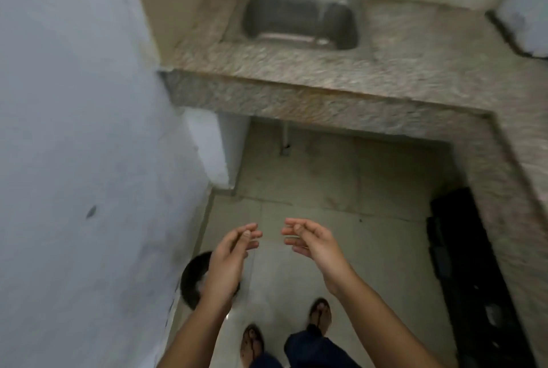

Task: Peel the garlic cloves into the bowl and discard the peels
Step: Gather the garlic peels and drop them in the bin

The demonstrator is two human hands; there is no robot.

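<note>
Both hands are out over the tiled floor (341,189), left hand (228,255) and right hand (311,244) close but apart, fingers loosely curved, nothing visibly held. A dark round container (192,278) sits by the wall, right below the left hand. Can't tell where the garlic is, too blurry. Steel sink (299,23) is up ahead in the granite counter (296,71)

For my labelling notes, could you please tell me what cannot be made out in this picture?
Head view only.
Dark round bin: partly behind the left hand; contents unseen.
Fingertips of the left hand and right hand: motion blur hides whether they pinch any peel.
Black object under the counter: dark, blurred, cut by the bottom edge; unidentifiable.
Sink: blurred; small bits inside untellable.
Garlic and bowl: not in view.
</note>
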